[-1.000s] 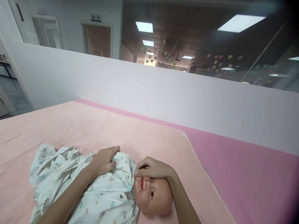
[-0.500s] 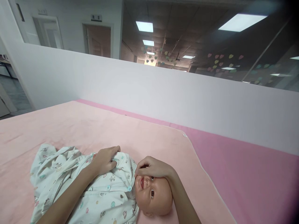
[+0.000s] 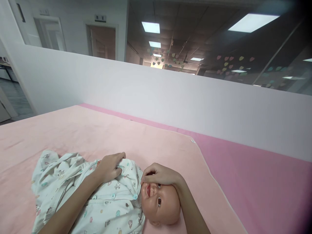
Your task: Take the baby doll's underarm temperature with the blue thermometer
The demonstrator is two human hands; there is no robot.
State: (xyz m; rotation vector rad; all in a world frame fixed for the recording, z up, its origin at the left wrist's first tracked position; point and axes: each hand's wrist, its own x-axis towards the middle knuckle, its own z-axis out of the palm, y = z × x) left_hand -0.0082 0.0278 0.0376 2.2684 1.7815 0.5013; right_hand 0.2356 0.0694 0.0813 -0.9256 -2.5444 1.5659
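Observation:
A baby doll (image 3: 168, 204) lies on its back with its head to the right, dressed in a white printed shirt (image 3: 117, 208) with light blue buttons. My left hand (image 3: 109, 167) is wrapped over the doll's far sleeve (image 3: 128, 167), thumb on the near side and fingertips beyond it. A bit of the doll's reddish hand shows beside my wrist. Over the doll's far cheek, by the collar, my right hand (image 3: 161, 175) is curled with thumb and fingers close together. What those fingertips hold, if anything, is hidden. My right forearm runs along the top of the doll's head.
A pale pink blanket (image 3: 102, 133) lies under the doll, over a darker pink mat (image 3: 255, 175). Behind the mat stands a low white wall (image 3: 170, 94) with glass above it, dotted with heart stickers. A doorway and floor show at the far left.

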